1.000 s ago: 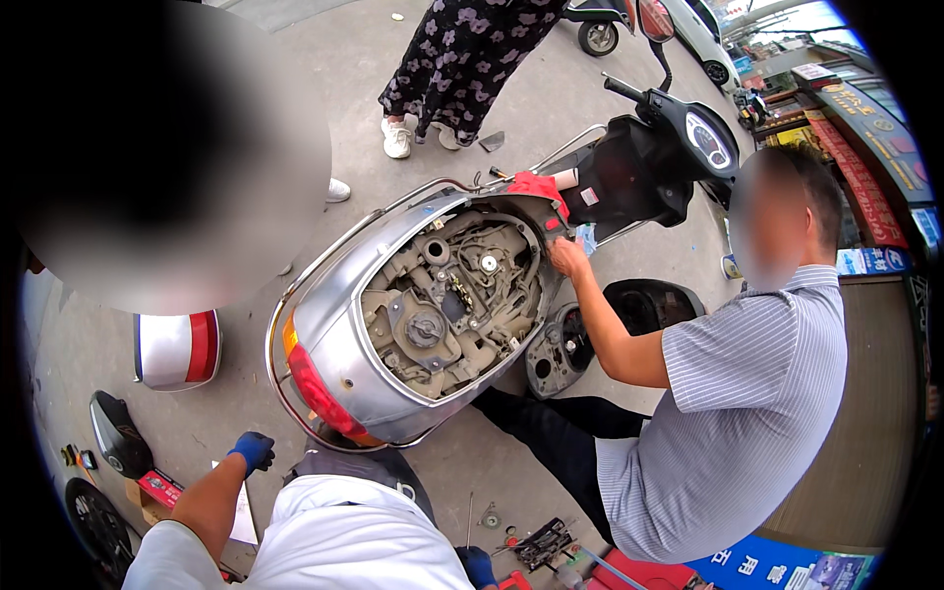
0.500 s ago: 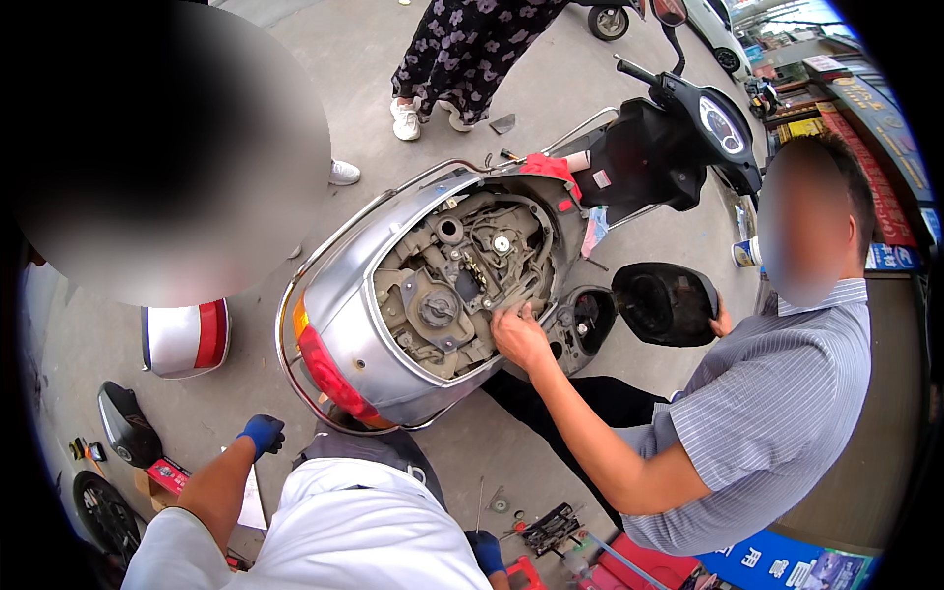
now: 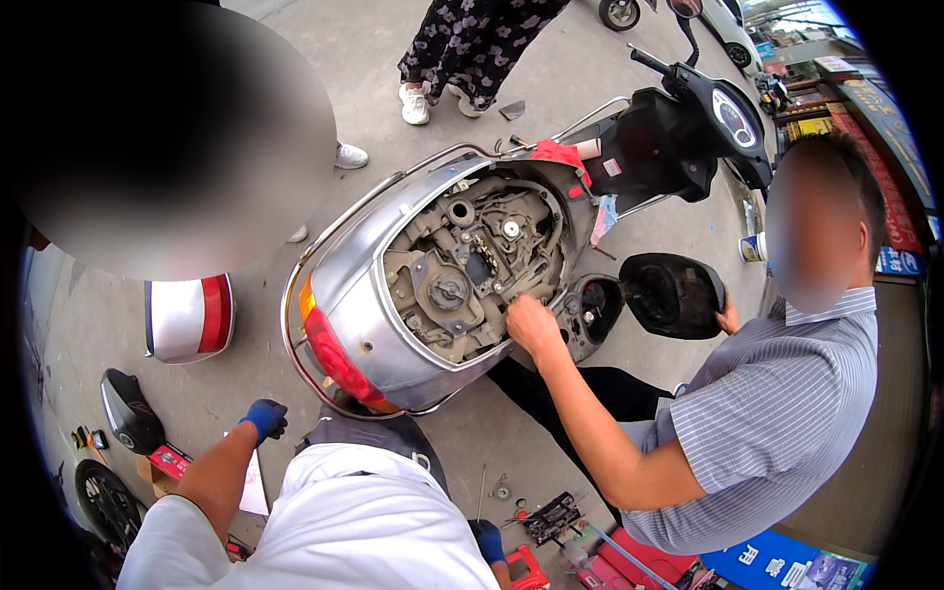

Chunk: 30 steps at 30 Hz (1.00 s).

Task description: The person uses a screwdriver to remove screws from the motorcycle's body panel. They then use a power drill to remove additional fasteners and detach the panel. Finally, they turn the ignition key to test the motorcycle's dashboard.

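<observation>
My left hand [image 3: 264, 421], in a blue glove, hangs behind the scooter with its fingers curled in and nothing visible in them. At the lower edge my right hand [image 3: 488, 541], also blue-gloved, is partly hidden by my white shirt; its fingers look closed, and a thin metal rod [image 3: 481, 492] sticks up from it. In front of me stands a silver scooter [image 3: 334, 285] with its seat off and the dusty engine [image 3: 452, 290] exposed. A co-worker's hand [image 3: 532, 324] reaches to the engine bay's near right edge. Their other hand [image 3: 728, 317] holds a black storage bucket [image 3: 672, 295].
The co-worker in a striped shirt [image 3: 757, 423] stands close on my right. A silver-and-red top box [image 3: 192, 317] and a black seat [image 3: 132, 411] lie at left. Tools [image 3: 553, 519] and a red case [image 3: 639, 565] sit lower right. Other people stand beyond the scooter.
The view has shifted slightly, so the scooter sits a little further right and my left hand a little higher. The co-worker's hand stays at the engine bay. Both my hands keep their pose.
</observation>
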Available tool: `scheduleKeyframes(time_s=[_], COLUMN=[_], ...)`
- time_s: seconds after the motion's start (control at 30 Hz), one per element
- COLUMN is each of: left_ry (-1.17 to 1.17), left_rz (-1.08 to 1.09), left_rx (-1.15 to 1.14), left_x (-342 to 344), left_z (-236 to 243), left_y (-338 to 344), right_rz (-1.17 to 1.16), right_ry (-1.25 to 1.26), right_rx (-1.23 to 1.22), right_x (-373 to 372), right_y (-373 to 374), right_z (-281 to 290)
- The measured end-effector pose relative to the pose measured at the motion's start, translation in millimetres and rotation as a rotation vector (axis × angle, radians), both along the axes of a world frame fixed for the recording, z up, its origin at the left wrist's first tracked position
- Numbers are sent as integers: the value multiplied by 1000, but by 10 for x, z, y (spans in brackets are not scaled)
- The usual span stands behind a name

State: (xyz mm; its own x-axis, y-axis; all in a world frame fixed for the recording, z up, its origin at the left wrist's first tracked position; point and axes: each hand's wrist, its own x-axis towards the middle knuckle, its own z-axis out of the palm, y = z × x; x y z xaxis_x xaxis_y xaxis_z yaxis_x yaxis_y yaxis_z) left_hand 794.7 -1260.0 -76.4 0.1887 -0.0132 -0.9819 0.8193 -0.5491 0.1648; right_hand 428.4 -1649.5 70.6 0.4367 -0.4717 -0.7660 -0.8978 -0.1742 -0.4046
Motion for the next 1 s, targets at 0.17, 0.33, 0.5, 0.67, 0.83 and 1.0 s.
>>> scheduleKeyframes(time_s=[0.17,0.33,0.5,0.67,0.83,1.0], left_ry=[-15,-8,0,24,28,19], left_rz=[17,27,31,22,14,-23], left_rx=[-7,-15,-16,-7,-10,-36], left_x=[18,5,-15,-44,8,114], left_z=[4,33,41,0,24,-71], left_y=[-21,-21,-35,22,-1,-38], right_rz=[122,68,97,245,224,73], right_ry=[54,56,49,7,47,-28], right_rx=[-78,-18,-43,-91,-94,-69], right_x=[-189,-252,-233,-146,-135,-317], right_y=[-126,-217,-261,-254,-151,41], right_z=[-221,-257,-278,-222,-152,-179])
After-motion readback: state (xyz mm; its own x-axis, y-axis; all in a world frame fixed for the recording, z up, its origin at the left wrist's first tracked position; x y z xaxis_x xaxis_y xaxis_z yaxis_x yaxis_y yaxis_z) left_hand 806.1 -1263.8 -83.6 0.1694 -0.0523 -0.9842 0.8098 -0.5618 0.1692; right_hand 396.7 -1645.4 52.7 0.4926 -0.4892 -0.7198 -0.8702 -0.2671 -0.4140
